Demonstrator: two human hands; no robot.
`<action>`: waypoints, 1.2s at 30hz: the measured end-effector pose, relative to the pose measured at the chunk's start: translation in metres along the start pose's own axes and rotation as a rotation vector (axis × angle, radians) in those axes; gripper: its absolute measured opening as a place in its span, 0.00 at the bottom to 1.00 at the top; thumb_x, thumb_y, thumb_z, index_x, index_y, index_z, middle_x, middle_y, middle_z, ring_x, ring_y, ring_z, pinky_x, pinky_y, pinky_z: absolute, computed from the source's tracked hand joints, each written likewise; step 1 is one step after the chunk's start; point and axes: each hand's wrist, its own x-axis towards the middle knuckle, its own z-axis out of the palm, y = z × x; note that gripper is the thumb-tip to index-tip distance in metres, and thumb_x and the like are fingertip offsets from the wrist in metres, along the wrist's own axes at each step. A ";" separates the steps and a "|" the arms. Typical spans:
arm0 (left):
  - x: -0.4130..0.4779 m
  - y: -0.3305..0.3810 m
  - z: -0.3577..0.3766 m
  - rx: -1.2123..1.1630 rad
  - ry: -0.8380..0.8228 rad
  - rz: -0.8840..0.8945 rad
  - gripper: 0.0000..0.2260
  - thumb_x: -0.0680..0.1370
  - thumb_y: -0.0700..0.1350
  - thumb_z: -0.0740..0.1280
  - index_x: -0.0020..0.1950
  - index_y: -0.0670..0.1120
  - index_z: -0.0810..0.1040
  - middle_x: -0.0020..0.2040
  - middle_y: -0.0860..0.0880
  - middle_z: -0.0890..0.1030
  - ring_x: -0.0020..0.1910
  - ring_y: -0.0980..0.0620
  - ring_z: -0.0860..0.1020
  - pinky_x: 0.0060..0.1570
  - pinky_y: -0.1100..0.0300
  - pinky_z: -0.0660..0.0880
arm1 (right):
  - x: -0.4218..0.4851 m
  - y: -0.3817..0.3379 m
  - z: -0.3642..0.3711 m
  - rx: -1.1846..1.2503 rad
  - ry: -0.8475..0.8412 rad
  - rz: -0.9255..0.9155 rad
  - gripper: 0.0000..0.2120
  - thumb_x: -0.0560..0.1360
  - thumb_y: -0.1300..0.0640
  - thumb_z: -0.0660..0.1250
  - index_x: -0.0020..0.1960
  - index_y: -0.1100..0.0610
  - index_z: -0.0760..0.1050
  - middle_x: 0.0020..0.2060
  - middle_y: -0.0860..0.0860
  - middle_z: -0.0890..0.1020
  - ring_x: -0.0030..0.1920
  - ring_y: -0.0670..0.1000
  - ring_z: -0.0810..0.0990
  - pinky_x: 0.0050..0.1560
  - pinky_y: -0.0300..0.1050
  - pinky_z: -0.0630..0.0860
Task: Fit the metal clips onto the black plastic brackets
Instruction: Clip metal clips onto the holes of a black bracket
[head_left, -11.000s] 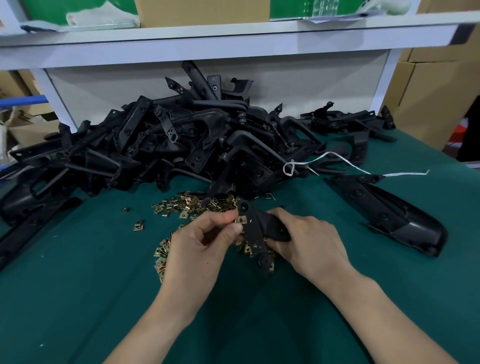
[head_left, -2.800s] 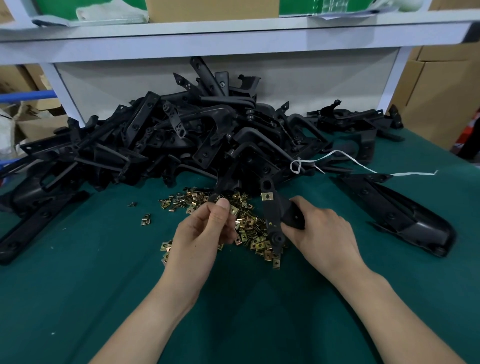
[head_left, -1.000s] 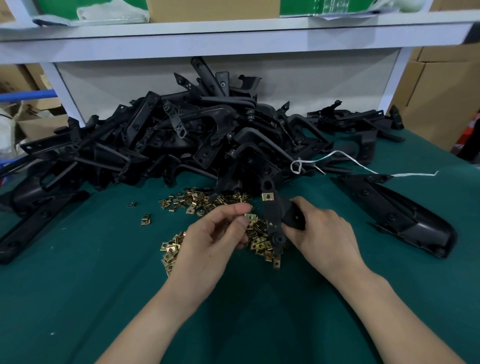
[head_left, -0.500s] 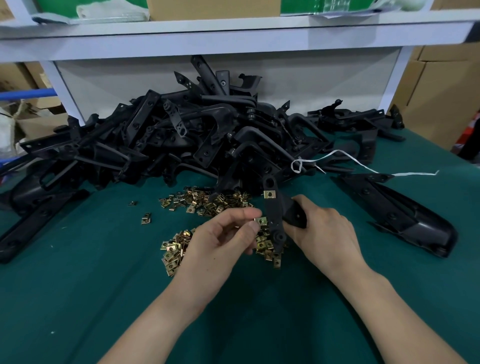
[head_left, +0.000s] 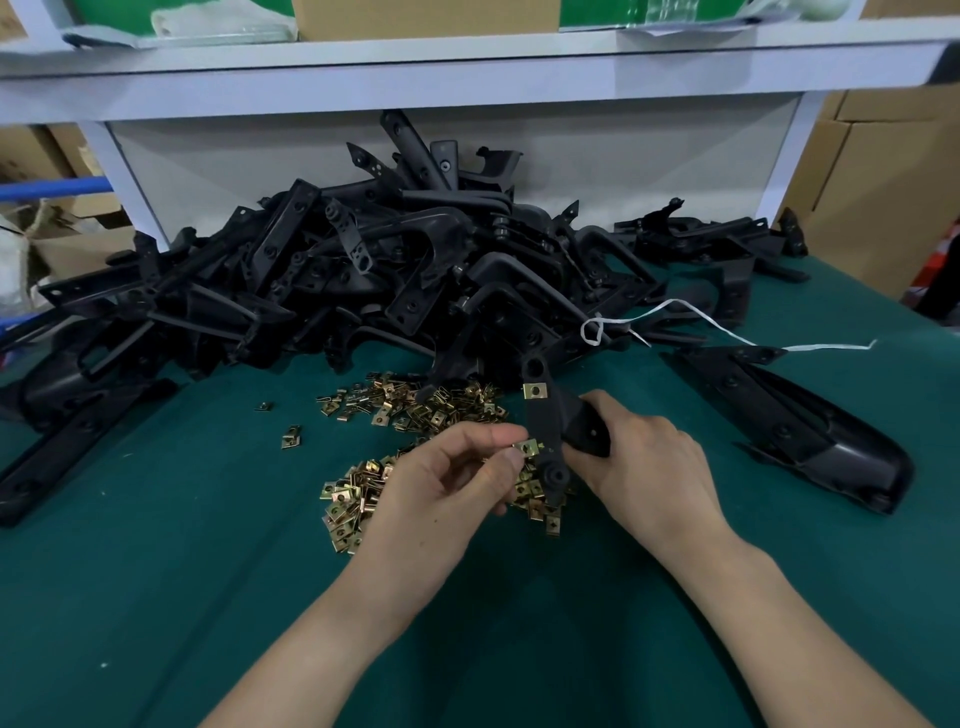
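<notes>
While held, one bracket (head_left: 546, 423), two clips (head_left: 535, 390) (head_left: 526, 447).

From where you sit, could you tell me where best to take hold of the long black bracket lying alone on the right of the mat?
Probably its slimmer middle, from above on the near side: the long black bracket lies flat, clear of the heap, and its near end bulges too wide to wrap.

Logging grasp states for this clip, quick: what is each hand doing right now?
Left hand: pinching a metal clip between thumb and fingers.
Right hand: gripping the black bracket.
</notes>
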 end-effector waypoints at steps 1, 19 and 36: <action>0.000 0.000 0.000 -0.002 0.001 -0.001 0.08 0.74 0.50 0.70 0.52 0.55 0.85 0.36 0.51 0.81 0.38 0.56 0.79 0.44 0.66 0.77 | 0.000 0.000 0.000 -0.003 -0.005 0.003 0.15 0.74 0.38 0.68 0.54 0.42 0.67 0.30 0.43 0.71 0.38 0.57 0.80 0.35 0.48 0.64; 0.007 -0.011 0.001 -0.375 -0.143 -0.219 0.08 0.75 0.49 0.72 0.48 0.45 0.85 0.42 0.46 0.80 0.39 0.53 0.78 0.42 0.60 0.77 | -0.002 -0.006 -0.003 -0.029 -0.020 -0.002 0.17 0.74 0.37 0.68 0.56 0.41 0.66 0.31 0.43 0.73 0.39 0.57 0.81 0.36 0.47 0.65; 0.008 -0.018 0.005 -0.237 -0.039 -0.188 0.11 0.70 0.56 0.74 0.39 0.49 0.84 0.38 0.48 0.79 0.39 0.53 0.77 0.45 0.62 0.77 | -0.004 -0.018 -0.006 -0.100 -0.013 0.027 0.18 0.74 0.36 0.67 0.60 0.41 0.71 0.38 0.47 0.83 0.40 0.56 0.83 0.35 0.46 0.62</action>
